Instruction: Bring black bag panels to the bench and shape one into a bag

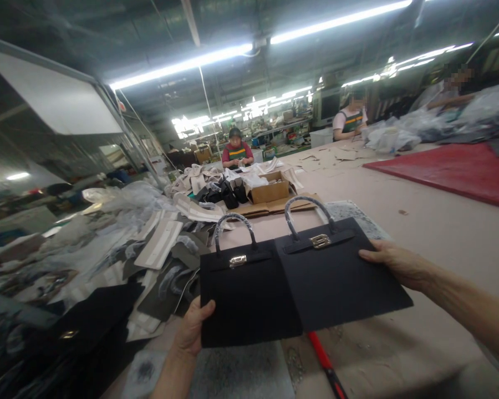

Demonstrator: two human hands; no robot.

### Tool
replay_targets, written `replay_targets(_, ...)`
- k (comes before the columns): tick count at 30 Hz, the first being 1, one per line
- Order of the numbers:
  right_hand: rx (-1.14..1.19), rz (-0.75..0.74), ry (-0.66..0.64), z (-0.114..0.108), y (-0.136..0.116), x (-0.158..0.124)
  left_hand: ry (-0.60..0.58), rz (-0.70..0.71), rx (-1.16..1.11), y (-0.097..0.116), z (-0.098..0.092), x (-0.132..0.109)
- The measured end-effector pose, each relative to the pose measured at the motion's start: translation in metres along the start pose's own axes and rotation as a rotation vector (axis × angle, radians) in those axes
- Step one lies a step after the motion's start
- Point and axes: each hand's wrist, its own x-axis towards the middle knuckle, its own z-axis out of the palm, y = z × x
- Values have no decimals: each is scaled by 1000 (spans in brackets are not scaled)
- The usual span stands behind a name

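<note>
Two flat black handbag panels, each with a plastic-wrapped handle and a shiny metal clasp, are held up side by side over the table. My left hand (192, 327) grips the left edge of the left bag panel (249, 305), thumb on its face. At the right edge of the right bag panel (341, 282), my right hand (393, 263) is closed with the thumb in front and the fingers hidden behind. The panels overlap or meet in the middle. Below them lies a red-handled tool (322, 352), partly covered.
Left of the panels are heaped grey and white cut pieces (160, 244) and dark bag pieces (79, 318). A cardboard box (270, 191) stands farther back. A red board (453, 169) lies at right. Co-workers (236, 152) sit across the table (432, 233).
</note>
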Motion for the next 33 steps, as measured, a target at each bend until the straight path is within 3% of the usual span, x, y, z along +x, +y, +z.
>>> replay_targets(14,-16,5,46,3,-1,-2,48,14,-17,5,15,-4)
replay_targets(21,-27,8,87,9,-4,-2,113,41,21,7,12,-4)
replay_targets(33,-37,22,89,6,-5,1,118,32,16,6,10,-4)
